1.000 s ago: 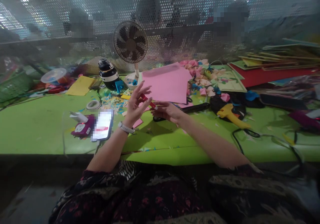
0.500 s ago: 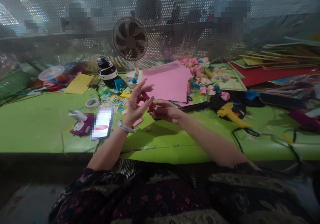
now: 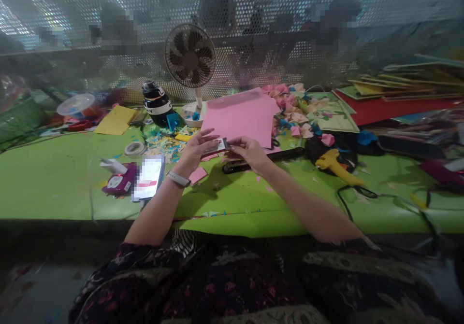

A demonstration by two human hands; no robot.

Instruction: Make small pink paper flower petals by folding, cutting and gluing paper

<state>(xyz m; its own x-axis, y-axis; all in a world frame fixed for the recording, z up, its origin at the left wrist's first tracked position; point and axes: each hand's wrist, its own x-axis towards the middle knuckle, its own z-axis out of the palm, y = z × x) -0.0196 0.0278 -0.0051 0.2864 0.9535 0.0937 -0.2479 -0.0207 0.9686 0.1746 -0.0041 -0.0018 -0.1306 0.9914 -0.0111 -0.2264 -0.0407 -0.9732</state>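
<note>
A small flat case sits between the person's two hands, raised over the table. Its upper face is whitish with a few dark reddish marks, the end toward the right hand is grey, and a dark red edge runs along the side nearest the person. It lies roughly level, with its long side running from one hand to the other.

The grip of the left hand is closed on the case's left part, thumb on the near side and fingers reaching over the far side. The grip of the right hand pinches the grey end between thumb and fingertips.

The left fingers cover one end of the case, so its full length cannot be told. Its marks are too small and blurred to read, and its underside is out of sight. The right hand's lower fingers are mostly hidden behind its thumb and palm.

Just beyond the grip, a pink sheet has its near edge partly screened by the hands. Below the right grip, a long black tool is partly covered by that hand. Left of the left grip, the phone's display is pixelated.
</note>
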